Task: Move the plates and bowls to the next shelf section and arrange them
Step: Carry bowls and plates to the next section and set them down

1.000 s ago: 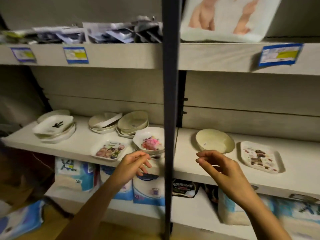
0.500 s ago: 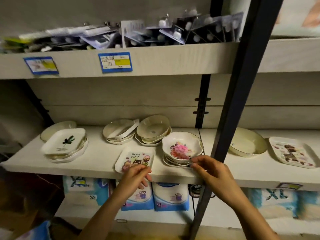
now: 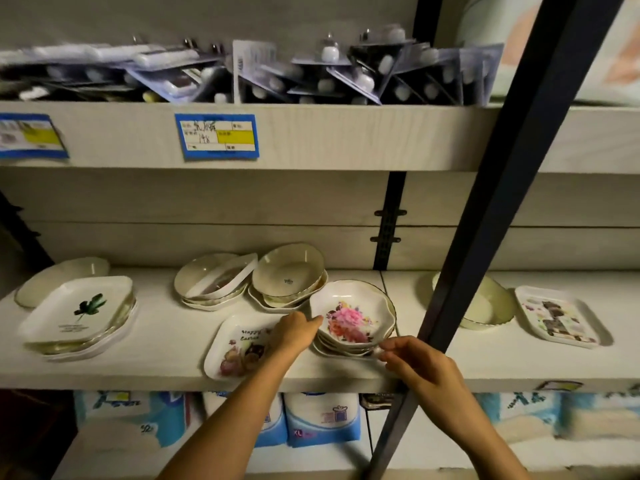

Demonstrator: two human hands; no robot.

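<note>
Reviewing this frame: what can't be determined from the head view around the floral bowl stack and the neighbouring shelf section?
- Count of floral bowls: lower ones nested, only rims show.
- Right hand grip: fingertips at the stack's rim, contact unclear.
- Easter plate: partly covered by the left hand.
- Cream bowl in the next section: crossed by the dark post.
- Price tag: handwriting illegible.
</note>
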